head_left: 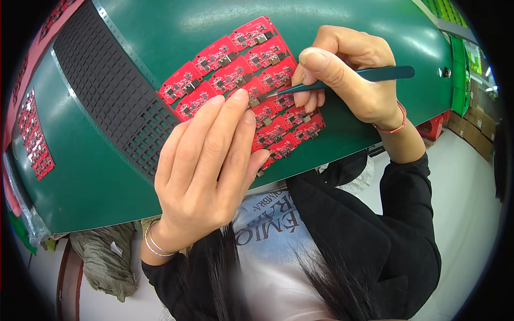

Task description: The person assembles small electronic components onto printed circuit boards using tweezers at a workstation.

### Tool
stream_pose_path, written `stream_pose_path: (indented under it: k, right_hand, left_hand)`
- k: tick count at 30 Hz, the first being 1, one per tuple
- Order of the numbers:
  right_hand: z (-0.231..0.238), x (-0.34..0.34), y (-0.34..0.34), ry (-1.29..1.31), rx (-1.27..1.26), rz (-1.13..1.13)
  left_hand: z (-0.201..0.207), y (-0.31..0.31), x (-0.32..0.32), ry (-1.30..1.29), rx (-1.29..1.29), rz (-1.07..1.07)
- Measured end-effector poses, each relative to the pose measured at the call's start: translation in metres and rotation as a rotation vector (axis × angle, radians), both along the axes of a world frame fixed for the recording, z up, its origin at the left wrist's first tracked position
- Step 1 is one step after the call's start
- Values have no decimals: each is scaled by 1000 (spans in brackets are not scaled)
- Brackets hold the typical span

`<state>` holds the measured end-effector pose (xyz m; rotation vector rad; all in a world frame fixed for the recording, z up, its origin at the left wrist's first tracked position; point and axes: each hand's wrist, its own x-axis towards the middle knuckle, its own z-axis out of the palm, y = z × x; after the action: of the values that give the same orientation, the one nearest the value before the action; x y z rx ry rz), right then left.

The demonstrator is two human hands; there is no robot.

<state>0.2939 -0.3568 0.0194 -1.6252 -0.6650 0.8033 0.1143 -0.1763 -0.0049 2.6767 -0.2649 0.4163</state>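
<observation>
A panel of red circuit boards point(231, 73) lies on the green table, each board carrying small chips and a metal connector. My left hand point(206, 160) rests flat over the panel's lower left part, fingers stretched out and hiding several boards. Between the thumb and fingers of my right hand point(348, 75) is a pair of dark teal tweezers point(385, 73). Their fine tips point left and reach a board near the panel's middle, beside my left fingertips. Whether the tips grip anything is too small to tell.
A black foam sheet point(101, 69) with a grid of cells lies left of the panel. Another red board panel point(35, 136) lies farther left on the green table point(101, 198). A grey-green bag point(107, 262) sits below the table's front edge. Cardboard boxes point(474, 125) stand at the right.
</observation>
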Motion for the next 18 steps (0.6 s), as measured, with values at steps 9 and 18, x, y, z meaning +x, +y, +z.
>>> stream_pose_path:
  k: [9,18]
  right_hand:
    - [4,2,0,-92,-89,104]
    - [4,0,1,-89,-110,85]
  left_hand:
    - [0,1,2,8,-21,-16]
    - [-1,0,2,-24,-21,-20]
